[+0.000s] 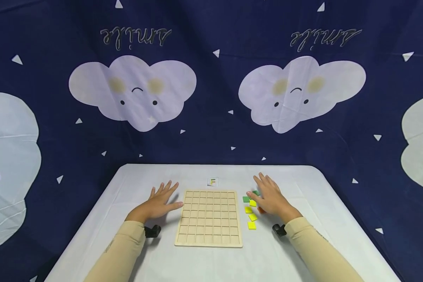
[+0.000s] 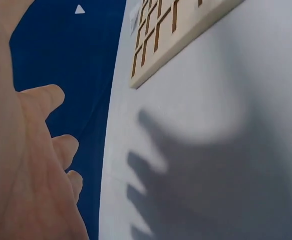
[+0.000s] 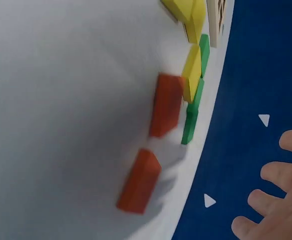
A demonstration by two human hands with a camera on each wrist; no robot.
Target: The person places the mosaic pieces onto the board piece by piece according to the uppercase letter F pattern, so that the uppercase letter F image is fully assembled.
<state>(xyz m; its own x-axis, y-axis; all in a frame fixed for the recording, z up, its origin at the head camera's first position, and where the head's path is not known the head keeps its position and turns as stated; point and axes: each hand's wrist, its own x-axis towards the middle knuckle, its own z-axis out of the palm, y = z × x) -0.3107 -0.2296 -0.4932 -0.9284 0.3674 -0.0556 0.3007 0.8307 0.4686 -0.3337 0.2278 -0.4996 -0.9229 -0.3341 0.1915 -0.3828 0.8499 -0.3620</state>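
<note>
My left hand (image 1: 158, 204) hovers over the table at the left edge of a square wooden grid board (image 1: 208, 215), fingers spread and nothing held. Its thumb tip overlaps the board's edge in the head view. On the other side, my right hand (image 1: 273, 199) is held above a scatter of small square tiles, fingers extended. Yellow tiles (image 1: 252, 225) and green tiles (image 1: 246, 199) lie beside the board. Two orange-red tiles (image 3: 166, 105) show in the right wrist view, partly hidden under the hand in the head view. The grid's cells hold no tiles.
A small printed card (image 1: 213, 181) with a coloured grid pattern lies beyond the board. The white table (image 1: 204, 266) ends against a dark blue curtain (image 1: 211, 117) with clouds and triangles. Black wrist cameras (image 1: 152, 231) sit at both sleeves.
</note>
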